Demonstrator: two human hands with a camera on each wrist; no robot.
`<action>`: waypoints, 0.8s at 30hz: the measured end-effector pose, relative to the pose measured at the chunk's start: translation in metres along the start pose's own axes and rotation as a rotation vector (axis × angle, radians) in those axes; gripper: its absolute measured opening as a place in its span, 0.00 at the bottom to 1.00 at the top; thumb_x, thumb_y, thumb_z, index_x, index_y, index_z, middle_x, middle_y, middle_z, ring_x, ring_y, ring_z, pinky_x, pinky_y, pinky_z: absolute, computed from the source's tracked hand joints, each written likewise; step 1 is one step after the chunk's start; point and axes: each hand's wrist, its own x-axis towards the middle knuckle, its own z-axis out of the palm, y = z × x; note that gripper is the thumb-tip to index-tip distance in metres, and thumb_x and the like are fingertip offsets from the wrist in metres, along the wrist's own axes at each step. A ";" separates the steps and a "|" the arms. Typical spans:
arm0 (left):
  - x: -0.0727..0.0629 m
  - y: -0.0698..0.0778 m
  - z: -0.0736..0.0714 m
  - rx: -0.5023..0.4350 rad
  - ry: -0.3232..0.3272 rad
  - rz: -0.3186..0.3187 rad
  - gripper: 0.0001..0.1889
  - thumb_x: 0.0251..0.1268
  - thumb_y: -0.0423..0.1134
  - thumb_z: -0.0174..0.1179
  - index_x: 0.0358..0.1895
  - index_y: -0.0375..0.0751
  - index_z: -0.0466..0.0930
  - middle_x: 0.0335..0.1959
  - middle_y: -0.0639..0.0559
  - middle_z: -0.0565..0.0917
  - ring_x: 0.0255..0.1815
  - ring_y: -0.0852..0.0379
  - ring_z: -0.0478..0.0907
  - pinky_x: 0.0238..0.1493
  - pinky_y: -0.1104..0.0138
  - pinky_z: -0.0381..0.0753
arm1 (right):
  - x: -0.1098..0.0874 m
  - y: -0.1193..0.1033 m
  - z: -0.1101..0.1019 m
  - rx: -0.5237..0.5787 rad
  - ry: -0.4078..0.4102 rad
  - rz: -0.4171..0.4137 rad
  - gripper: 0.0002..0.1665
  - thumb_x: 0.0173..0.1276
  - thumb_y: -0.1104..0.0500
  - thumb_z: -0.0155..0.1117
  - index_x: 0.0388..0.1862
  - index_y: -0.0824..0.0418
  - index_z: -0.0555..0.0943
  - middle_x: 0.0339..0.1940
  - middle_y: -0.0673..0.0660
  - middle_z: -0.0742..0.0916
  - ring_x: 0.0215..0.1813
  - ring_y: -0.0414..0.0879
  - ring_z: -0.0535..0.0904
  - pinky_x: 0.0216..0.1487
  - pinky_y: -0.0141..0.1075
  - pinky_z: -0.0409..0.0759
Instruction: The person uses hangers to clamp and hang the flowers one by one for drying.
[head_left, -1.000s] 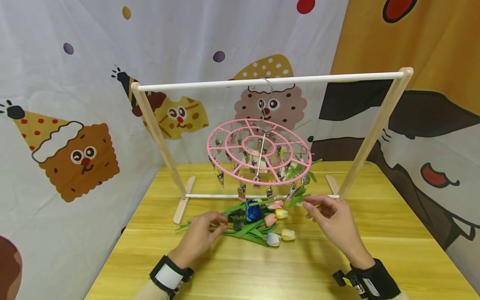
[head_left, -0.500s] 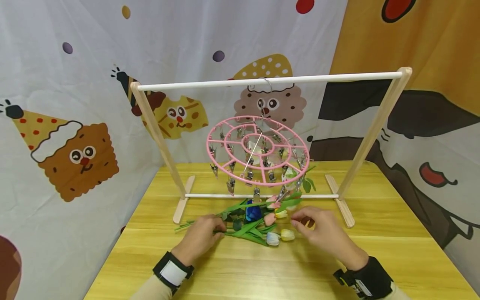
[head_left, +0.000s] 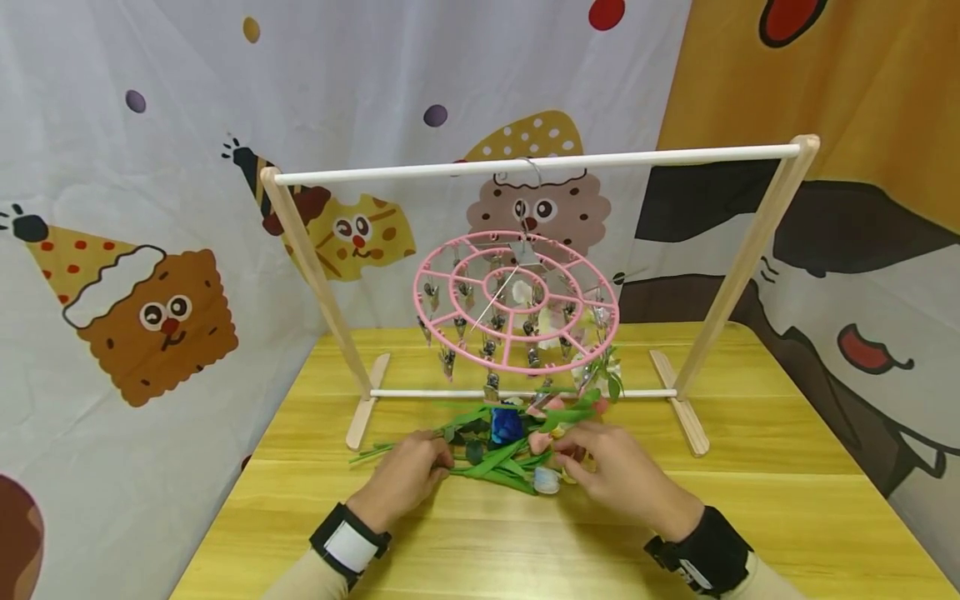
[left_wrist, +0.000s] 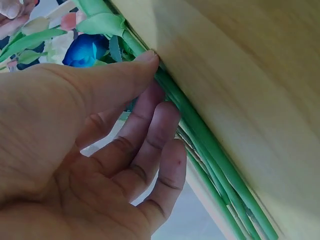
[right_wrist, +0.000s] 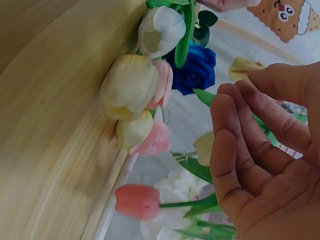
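The flower bunch [head_left: 495,462] lies on the tabletop [head_left: 487,542] between your hands, its long axis running across you, stems [left_wrist: 200,132] leftward and blooms [right_wrist: 130,85] rightward. Your left hand [head_left: 405,472] is nearer the stems, thumb tip on one (I cannot tell whether it pinches). Your right hand [head_left: 615,468] is just beside the blooms, fingers loosely bent around nothing, with the pink clip hanger [head_left: 507,337] beyond and above.

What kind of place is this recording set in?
Likely an indoor staged corner: a cartoon-printed cloth backdrop hangs behind a wood-grain table, and a wooden-sided rack stands on it. Nothing shows what building it is.
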 end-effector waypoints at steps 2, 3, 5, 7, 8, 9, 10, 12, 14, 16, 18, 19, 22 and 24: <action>0.000 0.000 0.000 -0.010 -0.003 0.008 0.09 0.69 0.26 0.82 0.40 0.45 0.94 0.40 0.52 0.91 0.42 0.56 0.89 0.42 0.67 0.91 | 0.002 -0.001 0.003 -0.003 -0.004 -0.015 0.07 0.79 0.61 0.83 0.52 0.52 0.96 0.42 0.43 0.94 0.41 0.28 0.84 0.40 0.35 0.92; 0.001 0.000 0.000 -0.019 -0.002 0.013 0.09 0.69 0.26 0.82 0.39 0.44 0.94 0.40 0.52 0.91 0.41 0.57 0.89 0.41 0.67 0.91 | 0.004 -0.002 0.005 -0.006 -0.006 -0.024 0.07 0.79 0.62 0.83 0.52 0.53 0.96 0.42 0.44 0.94 0.41 0.28 0.85 0.40 0.34 0.92; 0.001 0.000 0.000 -0.042 -0.002 0.021 0.10 0.70 0.25 0.82 0.39 0.44 0.93 0.39 0.52 0.91 0.40 0.59 0.89 0.41 0.68 0.90 | 0.007 -0.004 0.007 -0.015 -0.003 -0.044 0.07 0.78 0.62 0.83 0.51 0.53 0.96 0.42 0.44 0.94 0.41 0.29 0.85 0.40 0.33 0.92; 0.001 0.000 0.000 -0.071 -0.002 0.026 0.09 0.71 0.25 0.81 0.40 0.43 0.93 0.39 0.51 0.91 0.40 0.60 0.89 0.41 0.69 0.90 | 0.009 -0.006 0.009 -0.015 -0.003 -0.064 0.08 0.78 0.63 0.83 0.52 0.54 0.96 0.45 0.47 0.96 0.41 0.30 0.87 0.41 0.33 0.92; 0.001 0.001 0.000 -0.083 -0.001 0.028 0.09 0.71 0.25 0.80 0.41 0.43 0.93 0.40 0.51 0.91 0.40 0.60 0.88 0.41 0.70 0.90 | 0.011 -0.007 0.010 -0.016 -0.003 -0.071 0.09 0.78 0.63 0.83 0.53 0.54 0.96 0.47 0.49 0.96 0.42 0.30 0.87 0.41 0.34 0.93; 0.000 0.001 0.000 -0.096 -0.001 0.032 0.09 0.72 0.24 0.80 0.42 0.42 0.93 0.40 0.51 0.91 0.41 0.60 0.88 0.41 0.69 0.91 | 0.012 -0.008 0.011 -0.016 -0.003 -0.079 0.10 0.78 0.64 0.83 0.53 0.54 0.96 0.49 0.50 0.97 0.42 0.31 0.88 0.41 0.35 0.93; 0.000 0.001 0.000 -0.104 0.001 0.036 0.08 0.73 0.24 0.79 0.43 0.42 0.93 0.41 0.50 0.91 0.41 0.60 0.88 0.42 0.69 0.91 | 0.013 -0.010 0.012 -0.016 -0.003 -0.081 0.10 0.78 0.64 0.83 0.53 0.54 0.96 0.50 0.51 0.97 0.43 0.31 0.89 0.41 0.34 0.94; 0.000 0.002 -0.001 -0.114 0.008 0.046 0.08 0.76 0.24 0.76 0.46 0.41 0.93 0.42 0.50 0.91 0.42 0.59 0.88 0.43 0.69 0.92 | 0.015 -0.012 0.014 -0.022 0.000 -0.088 0.10 0.78 0.64 0.83 0.54 0.54 0.96 0.53 0.52 0.97 0.44 0.32 0.90 0.42 0.33 0.93; 0.000 0.004 -0.002 -0.116 0.018 0.059 0.07 0.78 0.24 0.74 0.48 0.41 0.93 0.44 0.50 0.90 0.43 0.59 0.88 0.44 0.69 0.92 | 0.017 -0.015 0.016 -0.030 0.004 -0.091 0.09 0.78 0.63 0.83 0.54 0.54 0.95 0.52 0.51 0.97 0.44 0.33 0.90 0.42 0.30 0.92; 0.000 0.007 -0.003 -0.115 0.031 0.069 0.07 0.81 0.25 0.73 0.51 0.41 0.93 0.45 0.51 0.89 0.44 0.60 0.88 0.45 0.70 0.92 | 0.019 -0.018 0.018 -0.028 0.010 -0.099 0.08 0.79 0.63 0.83 0.54 0.56 0.95 0.50 0.51 0.96 0.43 0.33 0.90 0.42 0.28 0.91; 0.000 0.011 -0.005 -0.111 0.051 0.078 0.07 0.82 0.25 0.72 0.52 0.40 0.93 0.45 0.51 0.87 0.44 0.60 0.87 0.44 0.70 0.92 | 0.022 -0.020 0.019 -0.022 0.021 -0.111 0.09 0.79 0.63 0.82 0.54 0.57 0.95 0.48 0.51 0.95 0.42 0.34 0.90 0.41 0.27 0.91; 0.000 0.013 -0.006 -0.109 0.066 0.082 0.07 0.82 0.25 0.72 0.53 0.40 0.93 0.46 0.51 0.87 0.44 0.60 0.87 0.44 0.71 0.92 | 0.023 -0.022 0.020 -0.013 0.023 -0.115 0.09 0.79 0.64 0.82 0.55 0.58 0.94 0.48 0.52 0.95 0.42 0.34 0.90 0.41 0.27 0.91; 0.001 0.021 -0.010 -0.094 0.125 0.101 0.07 0.82 0.26 0.72 0.53 0.40 0.93 0.46 0.51 0.86 0.44 0.59 0.88 0.45 0.70 0.93 | 0.027 -0.025 0.022 -0.003 0.029 -0.125 0.12 0.79 0.65 0.81 0.58 0.59 0.94 0.48 0.55 0.95 0.41 0.35 0.89 0.39 0.27 0.88; 0.002 0.028 -0.012 -0.076 0.173 0.121 0.07 0.82 0.26 0.72 0.53 0.39 0.93 0.46 0.50 0.86 0.44 0.59 0.89 0.45 0.70 0.93 | 0.029 -0.027 0.023 -0.004 0.026 -0.127 0.14 0.80 0.65 0.81 0.61 0.59 0.94 0.50 0.57 0.95 0.40 0.34 0.87 0.38 0.27 0.86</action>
